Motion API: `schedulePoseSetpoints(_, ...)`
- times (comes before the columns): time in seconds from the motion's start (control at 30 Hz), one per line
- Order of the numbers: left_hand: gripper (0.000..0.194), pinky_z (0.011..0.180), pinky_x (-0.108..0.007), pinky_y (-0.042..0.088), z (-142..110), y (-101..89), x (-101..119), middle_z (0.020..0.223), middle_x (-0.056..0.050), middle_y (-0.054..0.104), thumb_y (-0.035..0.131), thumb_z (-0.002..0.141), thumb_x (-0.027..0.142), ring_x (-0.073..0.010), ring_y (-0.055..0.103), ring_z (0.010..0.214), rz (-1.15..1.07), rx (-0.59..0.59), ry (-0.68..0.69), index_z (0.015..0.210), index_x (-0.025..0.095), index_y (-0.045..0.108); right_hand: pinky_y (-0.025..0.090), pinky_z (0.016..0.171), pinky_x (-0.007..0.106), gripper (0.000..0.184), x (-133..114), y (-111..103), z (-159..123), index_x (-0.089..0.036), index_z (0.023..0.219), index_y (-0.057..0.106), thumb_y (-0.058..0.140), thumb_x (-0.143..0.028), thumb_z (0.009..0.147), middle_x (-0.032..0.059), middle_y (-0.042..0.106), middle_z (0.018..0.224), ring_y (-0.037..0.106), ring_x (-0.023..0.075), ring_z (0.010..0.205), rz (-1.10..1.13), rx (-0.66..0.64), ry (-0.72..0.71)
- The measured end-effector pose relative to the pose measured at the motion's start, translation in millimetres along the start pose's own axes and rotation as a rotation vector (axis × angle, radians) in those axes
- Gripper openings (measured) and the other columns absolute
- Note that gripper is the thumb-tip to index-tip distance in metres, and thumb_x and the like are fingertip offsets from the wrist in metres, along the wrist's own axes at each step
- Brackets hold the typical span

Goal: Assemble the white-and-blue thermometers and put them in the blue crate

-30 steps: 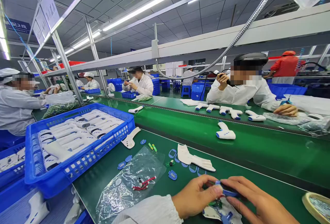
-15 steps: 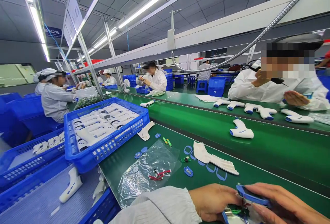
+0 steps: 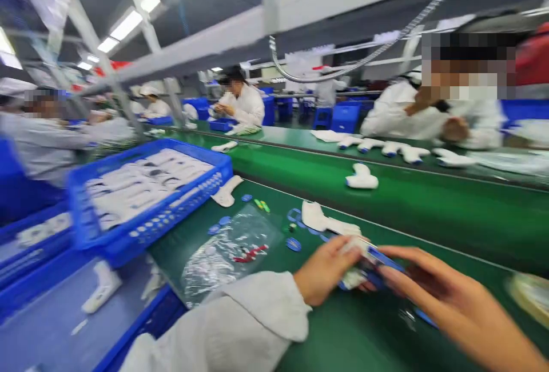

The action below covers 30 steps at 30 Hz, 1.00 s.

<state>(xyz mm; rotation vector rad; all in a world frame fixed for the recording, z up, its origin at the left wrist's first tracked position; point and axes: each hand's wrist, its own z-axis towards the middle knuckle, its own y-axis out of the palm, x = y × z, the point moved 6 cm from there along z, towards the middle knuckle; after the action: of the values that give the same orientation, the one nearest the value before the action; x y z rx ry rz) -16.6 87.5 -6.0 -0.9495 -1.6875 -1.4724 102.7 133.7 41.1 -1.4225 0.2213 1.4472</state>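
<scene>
My left hand (image 3: 323, 269) pinches a white and blue thermometer-gun housing (image 3: 366, 263) above the green bench. On its other side, the thumb and fingers of my right hand (image 3: 441, 289) grip the blue part. Motion blur hides the inner details. Just behind my hands lies a white half shell (image 3: 319, 216), with blue ring frames beside it. A blue oval part (image 3: 293, 244) and a small green circuit board (image 3: 292, 227) are to the left of my hands. Red wired parts (image 3: 250, 254) rest on a clear plastic bag (image 3: 214, 269).
A blue crate (image 3: 150, 229) filled with white housings stands at the left, with more blue crates below. A white and blue thermometer gun (image 3: 362, 178) lies on the green conveyor (image 3: 429, 212). Co-workers sit across and left. A tape roll (image 3: 529, 295) is at right.
The camera view has swung and tilted down. My hands have lifted and turned the housing, with both still on it. The co-worker opposite has moved a hand.
</scene>
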Motion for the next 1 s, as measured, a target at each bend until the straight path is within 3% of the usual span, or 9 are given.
schedulePoseSetpoints(0.03,0.059,0.057,-0.024,0.044,-2,0.6,4,0.081,-0.002,0.059,0.07,0.063,0.051,-0.0098,0.054,0.057,-0.004,-0.003,0.015,0.109,0.016,0.056,0.057,0.067,0.026,0.034,-13,0,0,-0.022,0.101,0.066,0.058,-0.047,0.079,0.0057,0.068,0.094,0.067,0.0204,0.077,0.019,-0.053,-0.031)
schedulePoseSetpoints(0.17,0.042,0.067,-0.023,0.046,-2,-0.2,16,0.096,-0.004,0.063,0.067,0.072,0.038,-0.0114,0.057,0.073,0.008,-0.028,0.055,0.107,0.016,0.058,0.056,0.072,0.028,0.02,-38,-5,2,-0.024,0.101,0.065,0.058,-0.029,0.084,0.0052,0.065,0.102,0.062,0.0193,0.091,-0.007,0.019,-0.213)
schedulePoseSetpoints(0.47,0.034,0.064,-0.022,0.047,-7,0.0,17,0.094,-0.003,0.063,0.057,0.082,0.034,-0.009,0.057,0.067,0.186,-0.027,0.063,0.112,0.019,0.057,0.048,0.091,0.034,0.026,-30,-1,-8,-0.023,0.108,0.063,0.057,-0.015,0.085,0.0042,0.064,0.11,0.057,0.0182,0.103,-0.072,0.119,-0.322)
schedulePoseSetpoints(0.73,0.037,0.06,-0.02,0.046,-11,7.5,18,0.079,0.0,0.062,0.055,0.083,0.034,-0.0081,0.056,0.063,0.248,-0.071,0.057,0.118,0.021,0.055,0.048,0.092,0.03,0.028,-32,2,-8,-0.022,0.112,0.062,0.055,-0.012,0.086,0.0027,0.062,0.115,0.057,0.016,0.105,-0.083,0.106,-0.353)
schedulePoseSetpoints(1.0,0.041,0.06,-0.022,0.047,-11,4.1,16,0.09,-0.004,0.063,0.053,0.083,0.034,-0.0112,0.057,0.068,0.289,-0.089,0.068,0.122,0.022,0.052,0.051,0.086,0.033,0.026,-33,4,-11,-0.021,0.109,0.063,0.054,-0.014,0.086,0.0058,0.062,0.114,0.058,0.0184,0.103,-0.173,0.162,-0.36)
